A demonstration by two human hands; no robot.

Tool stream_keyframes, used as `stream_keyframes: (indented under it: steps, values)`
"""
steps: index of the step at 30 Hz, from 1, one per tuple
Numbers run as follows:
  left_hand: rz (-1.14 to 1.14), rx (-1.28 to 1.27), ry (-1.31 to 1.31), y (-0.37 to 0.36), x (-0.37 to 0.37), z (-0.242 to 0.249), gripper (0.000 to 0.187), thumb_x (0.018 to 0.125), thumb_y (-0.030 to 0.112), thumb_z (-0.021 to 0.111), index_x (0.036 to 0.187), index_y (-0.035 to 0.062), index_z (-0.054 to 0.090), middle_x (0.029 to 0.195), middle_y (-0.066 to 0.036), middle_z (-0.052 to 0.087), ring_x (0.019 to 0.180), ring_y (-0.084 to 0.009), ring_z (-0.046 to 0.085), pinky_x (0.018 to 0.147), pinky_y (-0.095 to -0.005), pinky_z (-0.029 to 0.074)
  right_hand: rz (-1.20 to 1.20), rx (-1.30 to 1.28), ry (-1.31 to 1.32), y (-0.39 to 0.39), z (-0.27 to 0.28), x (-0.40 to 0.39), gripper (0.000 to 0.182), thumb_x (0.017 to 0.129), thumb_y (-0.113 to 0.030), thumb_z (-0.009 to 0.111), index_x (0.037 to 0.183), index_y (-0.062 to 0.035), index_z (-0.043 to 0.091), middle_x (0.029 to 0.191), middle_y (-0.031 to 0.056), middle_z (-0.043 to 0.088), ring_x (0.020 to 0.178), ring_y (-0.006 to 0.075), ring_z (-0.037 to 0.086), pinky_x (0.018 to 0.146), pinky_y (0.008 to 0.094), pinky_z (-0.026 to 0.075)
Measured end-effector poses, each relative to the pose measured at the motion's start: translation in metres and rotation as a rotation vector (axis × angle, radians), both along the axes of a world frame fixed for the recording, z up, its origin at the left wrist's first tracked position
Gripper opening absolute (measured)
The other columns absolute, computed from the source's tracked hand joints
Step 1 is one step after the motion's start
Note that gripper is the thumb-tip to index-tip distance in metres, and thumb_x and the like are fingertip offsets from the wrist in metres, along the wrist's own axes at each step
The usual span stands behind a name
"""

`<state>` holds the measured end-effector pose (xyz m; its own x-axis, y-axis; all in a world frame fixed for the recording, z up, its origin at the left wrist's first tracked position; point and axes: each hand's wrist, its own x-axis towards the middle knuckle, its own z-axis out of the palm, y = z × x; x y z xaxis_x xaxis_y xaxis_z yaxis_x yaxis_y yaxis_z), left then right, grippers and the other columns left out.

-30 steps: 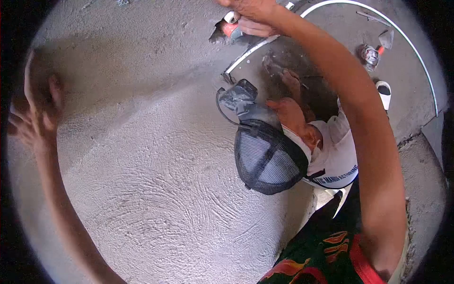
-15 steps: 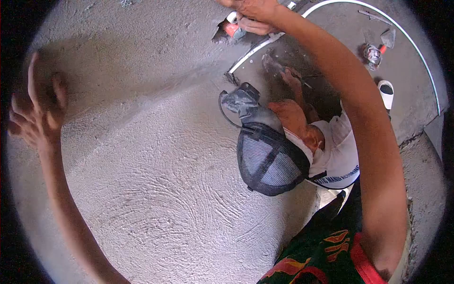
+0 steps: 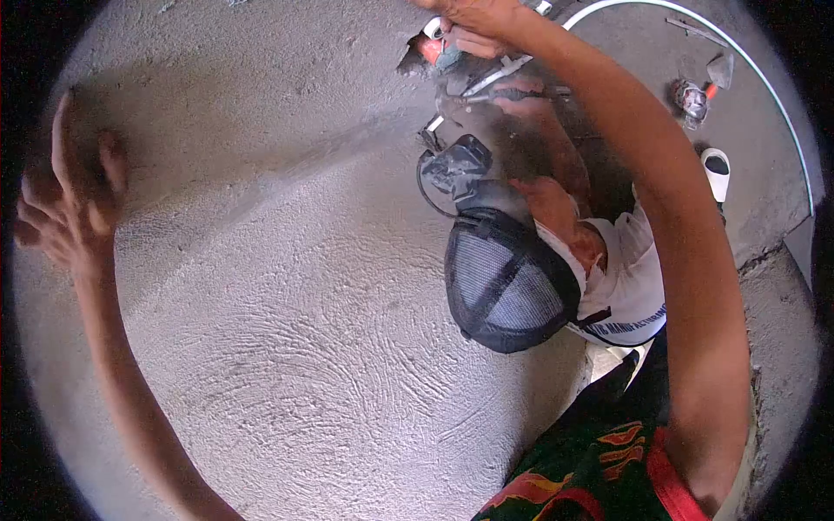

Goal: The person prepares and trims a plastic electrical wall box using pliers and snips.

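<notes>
My left hand (image 3: 78, 195) is raised at the far left against the rough grey wall (image 3: 261, 104), fingers spread, holding nothing. At the top, my right hand (image 3: 478, 26) is beside a hole in the wall where an orange pipe end (image 3: 429, 48) with a white ring (image 3: 433, 29) shows. Its fingers are bent near the pipe, partly cut off by the frame edge; what they grip is unclear. Below it, a co-worker's hand (image 3: 524, 97) holds a tool (image 3: 478, 98) at the white pipe (image 3: 497, 74).
The co-worker, in a dark mesh cap (image 3: 512, 282) and white shirt (image 3: 625, 252), is between my arms. A long white hose (image 3: 738, 52) curves at upper right, near a trowel (image 3: 719, 69), a clear plastic-wrapped item (image 3: 691, 100) and a white slipper (image 3: 716, 174).
The co-worker's hand and tool have come up to the white pipe, and their head has shifted slightly right. My hands have hardly moved.
</notes>
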<state>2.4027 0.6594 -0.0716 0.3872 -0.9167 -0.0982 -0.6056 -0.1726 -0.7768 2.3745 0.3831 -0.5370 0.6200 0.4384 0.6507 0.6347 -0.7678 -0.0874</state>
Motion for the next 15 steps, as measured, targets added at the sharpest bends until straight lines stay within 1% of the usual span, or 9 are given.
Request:
stream_keyframes:
  steps: [2, 3, 4, 5, 6, 8, 10, 12, 15]
  values:
    - [0.042, 0.042, -0.054, 0.002, -0.002, 0.004, 0.059, 0.094, 0.019, 0.065, 0.148, 0.0173, 0.041, 0.123, -0.015, 0.068, 0.097, -0.0331, 0.071, 0.083, -0.0387, 0.058, -0.01, -0.014, 0.01, 0.0, -0.002, 0.0, 0.121, 0.069, -0.057, 0.071, 0.159, -0.0114, 0.003, 0.165, 0.0207, -0.009, 0.15, 0.0472, -0.01, 0.116, 0.0685, -0.007]
    - [0.039, 0.061, -0.072, 0.001, -0.002, 0.005, 0.059, 0.094, 0.018, 0.065, 0.147, 0.0167, 0.041, 0.124, -0.015, 0.068, 0.098, -0.0332, 0.071, 0.084, -0.0388, 0.058, -0.009, 0.017, -0.029, 0.001, -0.003, 0.002, 0.121, 0.068, -0.057, 0.071, 0.159, -0.0114, 0.004, 0.165, 0.0206, -0.008, 0.15, 0.0471, -0.01, 0.116, 0.0686, -0.006]
    - [-0.014, 0.076, -0.068, -0.003, -0.001, 0.005, 0.059, 0.094, 0.018, 0.065, 0.147, 0.0168, 0.041, 0.123, -0.015, 0.068, 0.098, -0.0334, 0.071, 0.084, -0.039, 0.058, -0.008, 0.048, -0.067, 0.002, -0.003, 0.004, 0.122, 0.068, -0.057, 0.071, 0.158, -0.0115, 0.004, 0.165, 0.0205, -0.007, 0.15, 0.047, -0.01, 0.116, 0.0688, -0.006]
    - [-0.028, 0.089, -0.08, -0.004, -0.001, 0.005, 0.058, 0.094, 0.019, 0.065, 0.147, 0.017, 0.042, 0.122, -0.015, 0.068, 0.097, -0.0335, 0.071, 0.083, -0.0391, 0.058, -0.006, 0.08, -0.105, 0.003, -0.001, 0.004, 0.122, 0.067, -0.057, 0.072, 0.158, -0.0115, 0.005, 0.165, 0.0205, -0.006, 0.15, 0.0469, -0.01, 0.116, 0.069, -0.005]
    - [-0.042, 0.101, -0.091, -0.005, -0.001, 0.006, 0.057, 0.094, 0.02, 0.065, 0.146, 0.0172, 0.043, 0.121, -0.015, 0.069, 0.096, -0.0336, 0.071, 0.082, -0.0393, 0.058, -0.005, 0.038, -0.046, 0.002, 0.001, 0.002, 0.121, 0.067, -0.057, 0.071, 0.158, -0.0115, 0.006, 0.165, 0.0204, -0.005, 0.15, 0.0468, -0.009, 0.116, 0.069, -0.005]
    - [0.006, 0.117, -0.145, -0.002, -0.003, 0.006, 0.055, 0.093, 0.022, 0.066, 0.144, 0.0178, 0.046, 0.119, -0.015, 0.07, 0.092, -0.0337, 0.072, 0.079, -0.0397, 0.059, -0.005, -0.047, 0.073, -0.003, 0.005, -0.005, 0.119, 0.068, -0.057, 0.07, 0.158, -0.0117, 0.007, 0.165, 0.0204, -0.004, 0.151, 0.0467, -0.008, 0.117, 0.0689, -0.004]
    - [0.053, 0.135, -0.198, 0.001, -0.005, 0.008, 0.053, 0.092, 0.024, 0.067, 0.142, 0.0184, 0.049, 0.116, -0.014, 0.071, 0.088, -0.0339, 0.072, 0.075, -0.0401, 0.059, -0.038, -0.056, 0.015, -0.003, 0.004, -0.003, 0.117, 0.07, -0.058, 0.068, 0.158, -0.0117, 0.007, 0.165, 0.0203, -0.003, 0.151, 0.0467, -0.007, 0.117, 0.0682, -0.004]
    - [0.036, 0.164, -0.221, 0.0, -0.003, 0.012, 0.051, 0.092, 0.026, 0.068, 0.14, 0.0188, 0.052, 0.114, -0.014, 0.071, 0.084, -0.0337, 0.072, 0.073, -0.0404, 0.059, -0.038, -0.019, -0.031, -0.001, 0.0, 0.0, 0.115, 0.071, -0.058, 0.066, 0.158, -0.0118, 0.007, 0.165, 0.0202, -0.003, 0.151, 0.0466, -0.006, 0.117, 0.0676, -0.004]
    - [-0.075, 0.17, -0.175, -0.006, 0.003, 0.015, 0.051, 0.091, 0.029, 0.069, 0.138, 0.0194, 0.054, 0.112, -0.013, 0.072, 0.08, -0.0331, 0.071, 0.069, -0.0408, 0.059, 0.012, 0.078, -0.051, 0.001, 0.0, 0.001, 0.113, 0.073, -0.058, 0.064, 0.158, -0.0118, 0.007, 0.165, 0.02, -0.003, 0.151, 0.0464, -0.005, 0.118, 0.067, -0.004]
